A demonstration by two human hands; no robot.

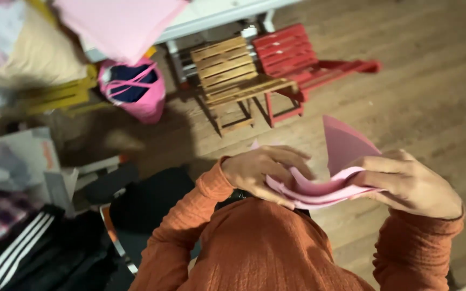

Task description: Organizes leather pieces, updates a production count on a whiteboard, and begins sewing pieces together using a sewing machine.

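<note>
I hold a stack of pink paper sheets (330,180) in front of my chest, over my orange sweater. My left hand (262,171) grips the stack's left end, fingers curled over the top. My right hand (411,183) pinches the right end, thumb on top. One sheet (346,143) stands bent upward between my hands, its corner pointing up. The lower sheets sag in a curve between both grips.
On the wooden floor (432,91) stand a small wooden slatted chair (233,75) and a red one (297,59) under a white table edge (211,16). A pink bag (136,89) sits left of them. Clothes and clutter (22,215) pile at the left.
</note>
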